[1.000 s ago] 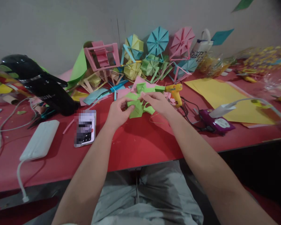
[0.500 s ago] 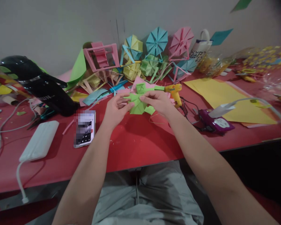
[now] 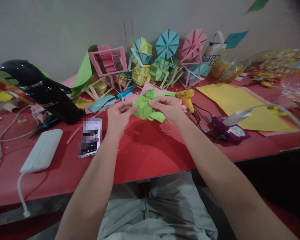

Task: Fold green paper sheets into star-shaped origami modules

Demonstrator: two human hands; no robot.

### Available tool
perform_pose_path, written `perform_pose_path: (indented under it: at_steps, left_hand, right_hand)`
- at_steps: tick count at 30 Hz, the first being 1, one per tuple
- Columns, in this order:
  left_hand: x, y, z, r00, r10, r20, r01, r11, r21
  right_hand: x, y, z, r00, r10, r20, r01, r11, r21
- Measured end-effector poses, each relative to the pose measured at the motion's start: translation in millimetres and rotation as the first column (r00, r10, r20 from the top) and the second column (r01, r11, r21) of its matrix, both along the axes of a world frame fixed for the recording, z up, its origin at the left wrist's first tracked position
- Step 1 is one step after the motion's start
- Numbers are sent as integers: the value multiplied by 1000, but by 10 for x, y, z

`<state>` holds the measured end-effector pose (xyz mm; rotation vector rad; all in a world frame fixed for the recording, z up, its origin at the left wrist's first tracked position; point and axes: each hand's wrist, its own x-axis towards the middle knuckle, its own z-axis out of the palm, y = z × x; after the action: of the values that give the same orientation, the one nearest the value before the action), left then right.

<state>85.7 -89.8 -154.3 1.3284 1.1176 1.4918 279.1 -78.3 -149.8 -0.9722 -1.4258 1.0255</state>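
Both hands hold a folded green paper piece [image 3: 145, 110] just above the red table [image 3: 150, 150]. My left hand [image 3: 118, 116] pinches its left edge with thumb and fingers closed. My right hand [image 3: 167, 108] grips its right side, fingers curled over the folds. More green folded paper [image 3: 152, 94] lies on pink sheets just behind the hands.
A phone [image 3: 90, 137] and a white power bank [image 3: 42, 150] lie left of the hands. A yellow glue gun [image 3: 187, 98], a purple socket [image 3: 230, 131] and yellow paper sheets [image 3: 240, 103] sit to the right. Paper pinwheels [image 3: 167, 43] and a black helmet-like object [image 3: 40, 88] line the back.
The green paper piece has been turned and lifted slightly between the hands; my fingers have shifted their grip along its edges. The hands moved a little away from me.
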Motion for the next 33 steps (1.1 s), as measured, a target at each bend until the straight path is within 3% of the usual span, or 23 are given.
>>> perform_pose_path:
  at_steps: [7,13,16,19,24,33]
  left_hand:
    - [-16,73,-56,993,119,15,-119,993,5]
    - [12,-41,20,944,266,-193,-220,948,230]
    - [10,-63,35,927,298,-230,-230,932,279]
    - [-7,-25,14,955,225,-193,-185,961,203]
    - [-14,9,-3,995,-90,-40,90,996,1]
    - [-41,-4,49,1000,-21,14,21,999,-32]
  right_hand:
    - [-19,-56,41,984,47,172,-57,997,55]
    - [-53,-53,26,967,76,244,-106,988,109]
    - [-68,-53,20,963,96,251,-125,987,101]
    - [-59,-46,6,969,76,235,-103,989,104]
    - [-24,-38,-11,972,91,217,-108,992,67]
    - [-45,-53,22,976,112,186,-121,992,35]
